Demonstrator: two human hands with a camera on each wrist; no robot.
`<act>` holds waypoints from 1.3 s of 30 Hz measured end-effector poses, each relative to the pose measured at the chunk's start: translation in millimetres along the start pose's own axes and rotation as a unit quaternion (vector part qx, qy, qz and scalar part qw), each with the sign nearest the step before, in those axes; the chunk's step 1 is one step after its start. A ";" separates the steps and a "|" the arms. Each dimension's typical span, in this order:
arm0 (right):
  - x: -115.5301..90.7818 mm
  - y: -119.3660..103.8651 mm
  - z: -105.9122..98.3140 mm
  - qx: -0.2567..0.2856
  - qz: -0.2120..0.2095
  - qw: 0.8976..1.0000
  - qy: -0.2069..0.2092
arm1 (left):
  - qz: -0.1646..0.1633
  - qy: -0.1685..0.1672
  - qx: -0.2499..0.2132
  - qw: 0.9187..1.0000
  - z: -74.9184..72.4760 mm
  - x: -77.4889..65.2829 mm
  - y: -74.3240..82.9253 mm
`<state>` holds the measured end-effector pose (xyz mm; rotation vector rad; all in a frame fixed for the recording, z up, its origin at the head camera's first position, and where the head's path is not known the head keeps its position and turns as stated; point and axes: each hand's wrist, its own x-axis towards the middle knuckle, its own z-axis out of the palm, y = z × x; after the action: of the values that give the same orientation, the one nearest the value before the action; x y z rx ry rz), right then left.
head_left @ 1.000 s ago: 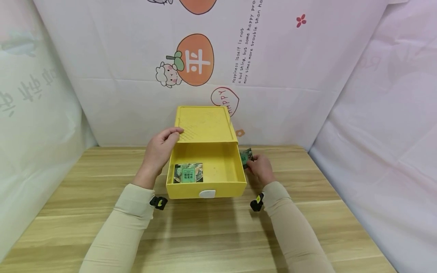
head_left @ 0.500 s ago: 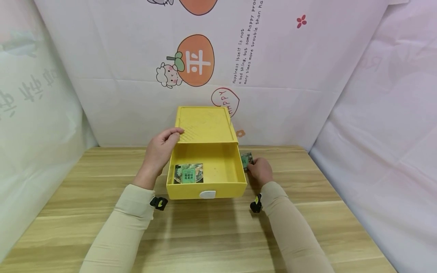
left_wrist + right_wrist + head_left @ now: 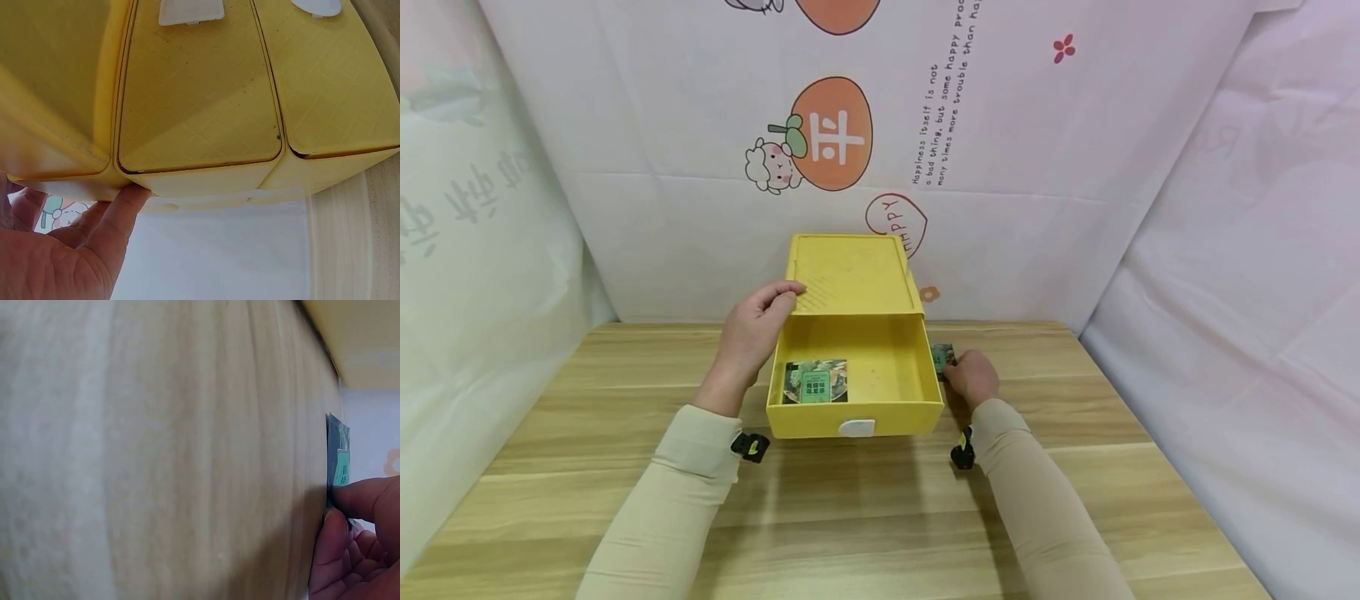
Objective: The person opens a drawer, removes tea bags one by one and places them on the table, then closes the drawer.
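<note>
Since one second ago, the green packet [image 3: 942,357] in my right hand [image 3: 976,379] has come lower, and it is now less tilted. White printed cloth [image 3: 700,242] stands at the far side, behind the wooden table [image 3: 865,517]. On this table, near the far edge, is the yellow cabinet [image 3: 853,262]. Its upper drawer [image 3: 805,422] is pulled out toward me; in the left wrist view, two lower drawers [image 3: 200,100] are closed below it. With relaxed fingers, my left hand [image 3: 751,332] rests at the left upper edge of the cabinet, touching it. My right hand is narrow, pinching the green packet between thumb and finger, just to the right of the pulled-out drawer and low over the table; whether the packet touches the wood, I cannot tell. Another packet [image 3: 816,383] lies inside this drawer, at the near left corner. Smallest is the white handle [image 3: 857,428] on the drawer front.
</note>
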<state>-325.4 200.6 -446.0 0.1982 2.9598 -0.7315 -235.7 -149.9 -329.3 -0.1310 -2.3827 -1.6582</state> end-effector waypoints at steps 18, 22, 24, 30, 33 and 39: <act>-0.8 4.2 5.0 0.001 0.017 1.000 0.015 | 0.003 0.003 0.004 1.000 0.8 0.1 0.1; -0.6 4.7 5.4 0.002 0.017 1.000 0.014 | 0.005 0.002 0.005 1.000 0.7 0.0 0.0; -0.7 4.9 5.3 0.002 0.015 1.000 0.014 | 0.006 0.001 0.004 1.000 0.7 -0.1 0.0; 1.2 5.7 4.4 0.003 0.010 1.000 0.004 | 0.009 0.002 0.008 1.000 0.5 0.3 -0.2; 2.4 6.1 4.0 0.005 0.011 1.000 -0.002 | 0.009 0.003 0.014 1.000 0.5 0.5 -0.3; 3.1 5.1 2.7 0.018 0.022 1.000 -0.007 | 0.009 0.003 0.014 1.000 0.5 0.8 -0.5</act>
<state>-327.5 204.1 -451.0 0.2581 2.9211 -0.7794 -236.6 -149.6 -329.8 -0.1418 -2.3919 -1.6159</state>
